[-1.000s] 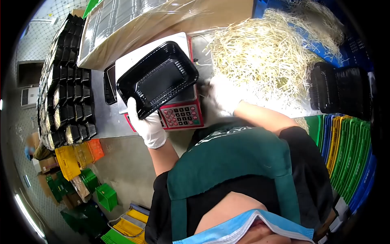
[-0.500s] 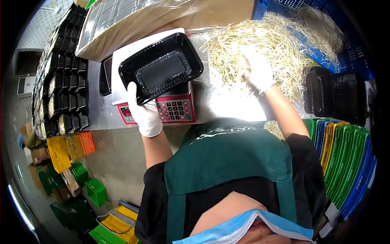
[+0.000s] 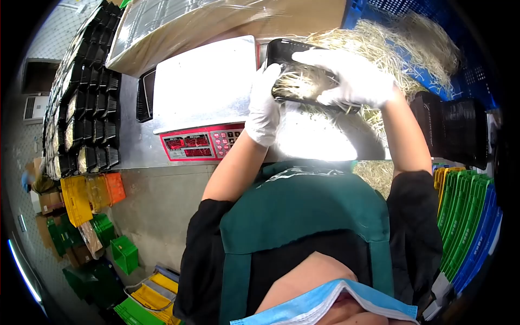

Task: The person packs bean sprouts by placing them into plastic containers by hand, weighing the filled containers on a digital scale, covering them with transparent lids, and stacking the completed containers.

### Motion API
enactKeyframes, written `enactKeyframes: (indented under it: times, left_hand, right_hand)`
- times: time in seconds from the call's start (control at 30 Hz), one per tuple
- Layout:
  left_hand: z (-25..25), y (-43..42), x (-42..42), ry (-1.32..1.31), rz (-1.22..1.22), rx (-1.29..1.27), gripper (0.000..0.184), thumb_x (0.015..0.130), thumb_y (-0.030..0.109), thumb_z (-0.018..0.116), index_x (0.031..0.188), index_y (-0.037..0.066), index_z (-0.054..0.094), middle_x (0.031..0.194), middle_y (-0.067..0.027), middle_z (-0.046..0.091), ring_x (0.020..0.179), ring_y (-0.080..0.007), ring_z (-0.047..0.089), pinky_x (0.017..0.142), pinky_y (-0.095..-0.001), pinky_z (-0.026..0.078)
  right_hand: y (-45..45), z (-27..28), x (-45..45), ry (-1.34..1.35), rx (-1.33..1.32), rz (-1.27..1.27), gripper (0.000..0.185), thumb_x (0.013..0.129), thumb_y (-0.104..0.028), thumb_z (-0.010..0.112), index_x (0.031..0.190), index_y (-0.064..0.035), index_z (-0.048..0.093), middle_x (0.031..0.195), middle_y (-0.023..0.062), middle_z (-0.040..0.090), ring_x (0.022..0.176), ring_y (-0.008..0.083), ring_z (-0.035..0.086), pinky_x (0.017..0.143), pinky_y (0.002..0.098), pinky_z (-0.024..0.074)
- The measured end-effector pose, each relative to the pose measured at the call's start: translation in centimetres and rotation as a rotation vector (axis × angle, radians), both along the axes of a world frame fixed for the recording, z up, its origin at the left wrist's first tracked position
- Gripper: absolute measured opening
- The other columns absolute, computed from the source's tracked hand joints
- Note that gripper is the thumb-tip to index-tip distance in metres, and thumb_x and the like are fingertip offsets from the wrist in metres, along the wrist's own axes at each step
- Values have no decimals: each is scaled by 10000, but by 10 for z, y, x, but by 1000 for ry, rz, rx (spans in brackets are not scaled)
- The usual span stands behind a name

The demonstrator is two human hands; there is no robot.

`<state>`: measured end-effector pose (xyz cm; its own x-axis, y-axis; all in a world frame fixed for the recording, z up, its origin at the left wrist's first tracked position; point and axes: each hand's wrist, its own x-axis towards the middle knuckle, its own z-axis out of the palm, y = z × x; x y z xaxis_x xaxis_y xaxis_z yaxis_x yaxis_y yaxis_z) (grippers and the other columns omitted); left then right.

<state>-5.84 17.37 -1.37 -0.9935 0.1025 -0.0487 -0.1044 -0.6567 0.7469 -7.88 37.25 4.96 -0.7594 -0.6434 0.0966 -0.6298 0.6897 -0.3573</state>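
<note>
A black plastic tray (image 3: 279,50) is held above the table, to the right of the scale, by my gloved left hand (image 3: 264,111), whose thumb and fingers grip its left end. My gloved right hand (image 3: 360,78) is curled around a clump of bean sprouts (image 3: 303,82) at the tray's right part. Some of those sprouts lie inside the tray, and a few hang over its near edge. Behind and beside my right hand spreads a loose pile of bean sprouts (image 3: 374,46). The scale (image 3: 208,81) has a bare metal plate and a red display panel.
Stacked filled trays (image 3: 89,103) rise at the left. A wrapped carton (image 3: 227,24) stands behind the scale. More black trays (image 3: 452,130) are stacked at the right, near a blue crate (image 3: 433,81). Folded green and blue crates (image 3: 468,216) stand below.
My left hand has carried the tray rightward from over the scale to the sprout pile. My right hand has come from the pile to the tray with sprouts.
</note>
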Motion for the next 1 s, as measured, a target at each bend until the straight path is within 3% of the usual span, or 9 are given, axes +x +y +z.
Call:
enactKeyframes:
  times: [0.17, 0.23, 0.43, 0.5, 0.7, 0.77, 0.87, 0.93, 1.0]
  left_hand:
    - [16, -77, 12, -42, 296, -33, 209, 913, 185, 565, 1087, 71, 584, 1035, -50, 628, 980, -156, 606, 885, -315, 481]
    - [20, -100, 19, 56, 443, -119, 449, 920, 211, 498, 1332, 37, 462, 1213, -145, 586, 1041, -279, 605, 925, -425, 487]
    - [-6, -149, 21, 14, 514, 103, 387, 915, 225, 498, 1235, 9, 513, 1167, -187, 593, 1043, -347, 589, 916, -524, 477]
    - [3, -151, 26, 53, 516, 11, 511, 872, 270, 529, 1286, -23, 471, 1263, -221, 528, 1162, -393, 502, 1000, -576, 383]
    - [9, -159, 25, -164, 403, 295, 590, 851, 296, 504, 1334, -32, 418, 1351, -237, 446, 1220, -406, 440, 1041, -588, 325]
    - [12, -144, 26, 2, 336, 231, 540, 874, 283, 471, 1308, -38, 446, 1310, -233, 485, 1194, -366, 480, 1033, -505, 379]
    - [32, -124, 31, 113, 228, 148, 493, 924, 252, 369, 1287, -74, 444, 1215, -248, 551, 1107, -330, 564, 998, -444, 432]
    - [21, -110, 22, 355, 262, -596, 351, 910, 188, 500, 1171, -42, 548, 1144, -180, 600, 1034, -286, 598, 923, -381, 491]
    - [17, -72, 19, -154, 104, -134, 312, 862, 171, 638, 1121, 0, 607, 1059, -91, 639, 947, -179, 620, 830, -330, 514]
  right_hand:
    - [20, 9, 4, -423, -797, -257, 427, 786, -263, 714, 1171, -91, 649, 1093, 35, 673, 1026, 134, 598, 908, 322, 469]
    - [19, -30, -16, -340, -682, -393, 340, 824, -296, 674, 1090, -85, 682, 1026, 41, 686, 941, 149, 625, 836, 326, 485]
    - [-94, -149, -62, -199, -197, -212, 521, 789, -419, 638, 1181, -77, 606, 1115, 167, 626, 1030, 319, 590, 903, 384, 459]
    - [-110, -180, -44, 257, 3, -136, 640, 769, -437, 652, 1268, -57, 525, 1256, 194, 542, 1128, 330, 535, 957, 384, 431]
    - [-90, -159, -7, -56, 100, -195, 303, 893, -184, 477, 1146, -86, 613, 857, 178, 633, 742, 302, 624, 681, 398, 493]
    - [-56, -137, -8, -205, -625, -361, 269, 907, -169, 506, 1125, -117, 654, 971, 123, 662, 807, 236, 627, 747, 335, 495]
    - [-24, -36, 15, -159, -980, -407, 283, 933, -161, 533, 1190, -69, 605, 1081, 57, 667, 1000, 154, 620, 903, 287, 477]
    - [-14, -20, 22, -139, -969, -327, 305, 928, -180, 543, 1207, -65, 593, 1080, 71, 665, 984, 173, 625, 893, 296, 479]
    - [-17, -13, 33, -90, -696, -239, 363, 911, -224, 568, 1233, -57, 573, 1085, 105, 655, 969, 222, 626, 881, 325, 478]
